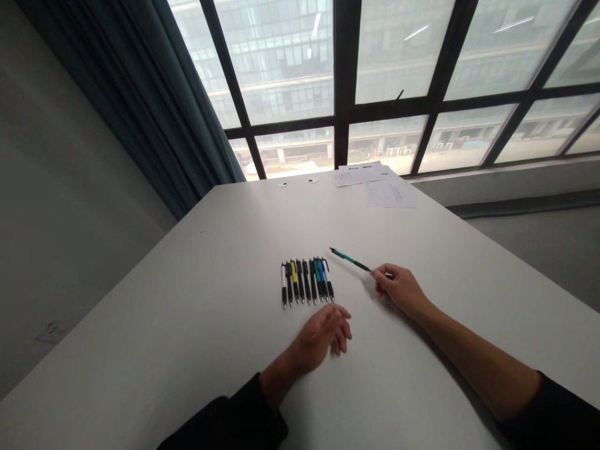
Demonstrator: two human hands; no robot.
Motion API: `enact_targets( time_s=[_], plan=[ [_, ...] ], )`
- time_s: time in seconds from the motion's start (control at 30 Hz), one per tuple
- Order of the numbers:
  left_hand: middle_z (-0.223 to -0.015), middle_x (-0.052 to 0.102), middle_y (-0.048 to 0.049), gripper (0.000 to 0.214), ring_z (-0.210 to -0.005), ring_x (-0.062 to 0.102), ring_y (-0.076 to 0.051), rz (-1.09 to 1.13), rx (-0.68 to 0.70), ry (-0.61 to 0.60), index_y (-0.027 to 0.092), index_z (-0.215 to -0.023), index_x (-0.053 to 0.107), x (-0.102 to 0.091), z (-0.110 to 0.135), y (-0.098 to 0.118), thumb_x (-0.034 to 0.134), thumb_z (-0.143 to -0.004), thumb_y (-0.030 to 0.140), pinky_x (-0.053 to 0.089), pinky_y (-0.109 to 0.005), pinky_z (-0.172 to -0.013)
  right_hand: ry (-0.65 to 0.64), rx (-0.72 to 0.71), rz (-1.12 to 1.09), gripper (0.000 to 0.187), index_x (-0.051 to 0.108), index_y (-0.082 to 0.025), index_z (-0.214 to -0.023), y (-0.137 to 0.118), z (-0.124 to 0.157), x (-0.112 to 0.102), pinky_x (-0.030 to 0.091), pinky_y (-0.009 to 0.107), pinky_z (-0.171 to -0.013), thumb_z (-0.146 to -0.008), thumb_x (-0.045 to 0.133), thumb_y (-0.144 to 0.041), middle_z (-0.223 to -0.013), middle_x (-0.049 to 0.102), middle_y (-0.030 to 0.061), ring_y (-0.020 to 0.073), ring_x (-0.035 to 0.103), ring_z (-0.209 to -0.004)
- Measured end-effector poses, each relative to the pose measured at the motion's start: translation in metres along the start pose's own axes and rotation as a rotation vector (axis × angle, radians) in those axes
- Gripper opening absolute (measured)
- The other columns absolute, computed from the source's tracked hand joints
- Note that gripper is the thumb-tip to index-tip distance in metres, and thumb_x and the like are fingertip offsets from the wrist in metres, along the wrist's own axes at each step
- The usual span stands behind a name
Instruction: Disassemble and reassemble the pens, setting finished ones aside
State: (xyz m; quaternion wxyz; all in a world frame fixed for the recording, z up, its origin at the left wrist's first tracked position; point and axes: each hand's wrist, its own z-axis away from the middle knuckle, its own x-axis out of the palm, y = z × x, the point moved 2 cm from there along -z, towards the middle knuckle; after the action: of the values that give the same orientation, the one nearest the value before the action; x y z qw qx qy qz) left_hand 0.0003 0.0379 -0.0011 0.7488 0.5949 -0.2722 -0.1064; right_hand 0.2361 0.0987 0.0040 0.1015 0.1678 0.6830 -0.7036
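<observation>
Between the thumb and fingers of my right hand [397,287] is the tip end of a green and black pen [349,258], which points away to the upper left. My left hand [323,334] holds nothing, its fingers loosely curled and apart, just in front of a row of pens [306,281]. Several click pens lie there side by side, tips toward me. Most are black; a white pen [284,284] is at the left end, then a yellow pen [294,278], and a blue pen [321,275] near the right end.
Everything lies on a white table [225,262]. Printed paper sheets [389,194] rest at its far right corner, and two small holes sit near the far edge. Beyond are a dark-framed window [347,75] and, at left, a blue-grey curtain [154,81].
</observation>
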Motion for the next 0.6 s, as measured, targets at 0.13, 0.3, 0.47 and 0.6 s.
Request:
enact_targets(
  time_s=[0.13, 0.3, 0.47, 0.6],
  plan=[
    [-0.102, 0.072, -0.0169, 0.102, -0.078, 0.07, -0.022, 0.577, -0.175, -0.057, 0.007, -0.118, 0.065, -0.016, 0.003, 0.012, 0.04, -0.076, 0.097, 0.054, -0.034, -0.07, -0.26, 0.025, -0.414, 0.045, 0.061, -0.018, -0.076, -0.004, 0.025, 0.0, 0.042, 0.024, -0.046, -0.075, 0.077, -0.06, -0.057, 0.06, -0.0012, 0.0108, 0.052, -0.047],
    [-0.105, 0.076, -0.0226, 0.083, -0.069, 0.074, -0.024, 0.548, -0.404, -0.253, 0.004, -0.123, 0.064, -0.028, 0.009, 0.014, 0.047, -0.091, 0.078, 0.057, -0.035, -0.061, -0.628, 0.073, -0.551, 0.047, 0.058, -0.016, -0.069, -0.009, 0.057, 0.017, 0.038, 0.021, -0.041, -0.074, 0.084, -0.055, -0.052, 0.059, -0.0019, 0.0078, 0.049, -0.04],
    [-0.083, 0.073, -0.0067, 0.039, -0.04, 0.055, -0.006, 0.188, -0.435, -0.325, 0.01, -0.112, 0.066, -0.018, 0.013, 0.008, 0.074, -0.087, 0.039, 0.034, -0.016, -0.034, -0.697, 0.017, -0.354, 0.046, 0.064, -0.012, -0.08, -0.013, 0.062, 0.027, 0.042, 0.019, -0.048, -0.084, 0.077, -0.056, -0.058, 0.066, 0.0006, 0.0078, 0.056, -0.046],
    [-0.067, 0.063, 0.0039, 0.035, -0.032, 0.043, -0.004, 0.022, -0.401, -0.24, 0.014, -0.101, 0.061, -0.009, 0.014, 0.009, 0.075, -0.085, 0.041, 0.029, -0.015, -0.028, -0.73, 0.044, -0.254, 0.047, 0.063, -0.013, -0.08, -0.013, 0.062, 0.03, 0.043, 0.019, -0.044, -0.088, 0.07, -0.06, -0.056, 0.063, -0.0012, 0.0074, 0.054, -0.043]
  ],
)
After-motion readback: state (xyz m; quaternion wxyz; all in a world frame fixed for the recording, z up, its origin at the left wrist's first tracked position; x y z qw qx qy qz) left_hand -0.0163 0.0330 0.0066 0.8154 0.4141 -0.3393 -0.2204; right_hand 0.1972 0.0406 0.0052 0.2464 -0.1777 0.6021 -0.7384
